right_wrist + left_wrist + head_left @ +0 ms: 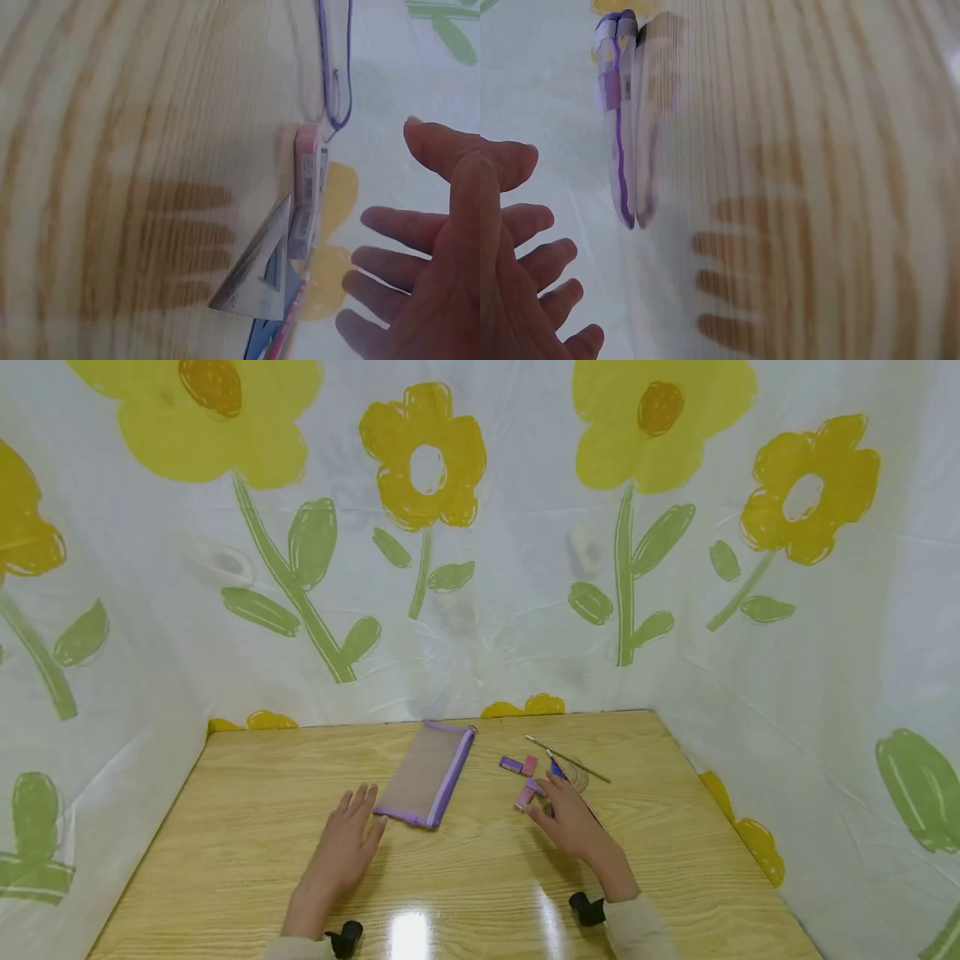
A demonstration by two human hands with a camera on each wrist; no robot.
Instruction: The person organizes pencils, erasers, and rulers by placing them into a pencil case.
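Note:
A see-through zip pouch (pixel 420 777) with purple edging lies flat near the middle of the table. Just left of its near corner, my left hand (pixel 341 847) hovers with fingers extended; in the left wrist view the hand (pixel 525 277) holds nothing. My right hand (pixel 573 822) is above a small group of stationery, its fingers loosely spread and empty. Beneath or beside it are a pink eraser (pixel 307 176), a clear set square (pixel 241 294), a blue item (pixel 260 337) and a pencil (pixel 291 315). The right fingers partly cover these in the head view.
Beyond the right hand lie a purple eraser (pixel 511 764), another pink eraser (pixel 530 766), a second pencil (pixel 592 771) and a clear round-edged protractor (pixel 577 777). Flower-printed cloth (pixel 517 635) encloses the wooden table (pixel 225 835) at the back and sides.

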